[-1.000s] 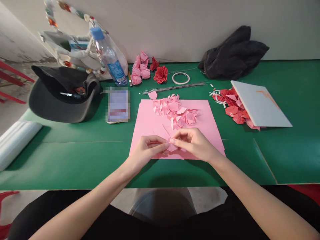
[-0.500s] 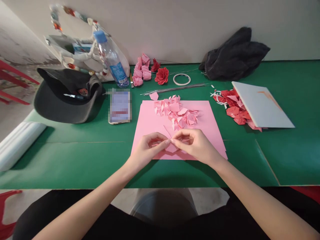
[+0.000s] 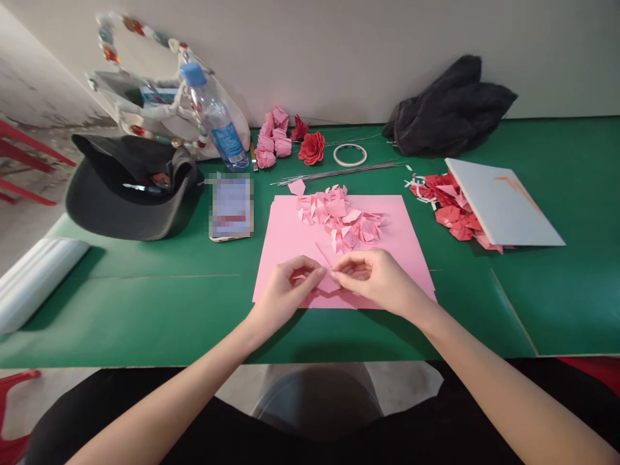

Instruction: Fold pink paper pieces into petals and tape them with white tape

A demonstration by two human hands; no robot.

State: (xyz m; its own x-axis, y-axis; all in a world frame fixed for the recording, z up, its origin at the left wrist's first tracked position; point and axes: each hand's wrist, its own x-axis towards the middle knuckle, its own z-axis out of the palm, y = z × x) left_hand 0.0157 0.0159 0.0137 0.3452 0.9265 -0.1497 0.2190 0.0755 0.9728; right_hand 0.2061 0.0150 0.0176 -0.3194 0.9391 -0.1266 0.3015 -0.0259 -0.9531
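Note:
Over the front part of a stack of pink paper sheets (image 3: 285,239), both hands pinch one small pink paper piece (image 3: 330,283). My left hand (image 3: 293,284) is closed on its left side, thumb against fingertips. My right hand (image 3: 371,278) grips the right side the same way, its fingertips close to the left ones. The piece is partly covered by the fingers, so its full shape is hard to make out. Just beyond the hands lies a heap of folded pink paper petals (image 3: 339,216) on the sheets. A single loose pink petal (image 3: 297,187) rests behind the stack.
Behind are thin wires (image 3: 343,173), a tape roll (image 3: 349,155), pink paper flowers (image 3: 274,139) and a red one (image 3: 311,148). At left stand a bottle (image 3: 227,139), phone (image 3: 231,206) and cap (image 3: 130,194). A white board (image 3: 506,203) leans on red petals (image 3: 458,216) at right.
The fingertips of my two hands have drawn slightly apart, with the pink paper piece still between them. The view has shifted a little; the other things lie as before.

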